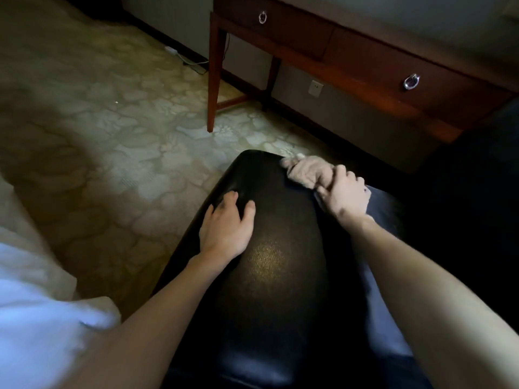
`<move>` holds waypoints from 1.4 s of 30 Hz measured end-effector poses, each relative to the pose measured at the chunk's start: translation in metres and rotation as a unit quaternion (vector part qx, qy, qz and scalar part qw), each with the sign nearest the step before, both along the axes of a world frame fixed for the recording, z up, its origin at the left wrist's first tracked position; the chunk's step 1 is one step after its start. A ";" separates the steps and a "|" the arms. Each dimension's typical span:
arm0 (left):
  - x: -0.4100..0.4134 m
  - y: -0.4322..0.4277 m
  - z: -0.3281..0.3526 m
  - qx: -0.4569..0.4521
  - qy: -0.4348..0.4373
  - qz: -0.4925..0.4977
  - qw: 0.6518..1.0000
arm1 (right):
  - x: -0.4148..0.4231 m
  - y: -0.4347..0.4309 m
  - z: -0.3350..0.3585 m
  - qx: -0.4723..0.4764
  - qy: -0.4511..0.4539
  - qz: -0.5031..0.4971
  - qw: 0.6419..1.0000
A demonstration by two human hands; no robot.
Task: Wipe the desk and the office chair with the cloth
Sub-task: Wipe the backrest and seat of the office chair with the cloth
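The black leather office chair (275, 276) fills the lower middle of the view. My left hand (227, 226) rests flat on its left side with the fingers spread. My right hand (344, 192) grips a crumpled beige cloth (304, 171) and holds it against the chair's far right edge. The dark wooden desk (365, 60) stands beyond, at the upper right, with two drawers that have silver ring pulls.
A pale patterned carpet (112, 122) covers the floor to the left. White bedding (33, 318) lies at the lower left. A wall socket (315, 88) sits under the desk, and a power strip with a cable (186, 58) lies by the skirting.
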State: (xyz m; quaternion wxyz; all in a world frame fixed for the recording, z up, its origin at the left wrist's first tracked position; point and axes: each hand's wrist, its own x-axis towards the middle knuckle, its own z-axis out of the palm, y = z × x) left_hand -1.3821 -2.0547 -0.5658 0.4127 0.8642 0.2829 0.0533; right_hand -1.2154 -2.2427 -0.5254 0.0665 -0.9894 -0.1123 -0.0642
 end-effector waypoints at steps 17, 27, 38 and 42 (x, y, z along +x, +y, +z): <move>0.079 -0.043 -0.009 0.182 -0.051 -0.088 0.978 | -0.079 -0.004 -0.022 -0.023 0.008 0.069 0.997; 0.071 -0.042 -0.024 0.260 -0.027 -0.099 0.960 | 0.034 0.023 -0.030 0.004 0.006 0.004 1.000; 0.072 -0.046 -0.031 0.292 0.001 -0.105 0.951 | 0.089 0.039 -0.014 0.056 0.031 -0.064 0.996; 0.075 -0.049 -0.028 0.312 0.006 -0.105 0.944 | 0.049 0.019 -0.010 0.044 0.018 -0.002 0.999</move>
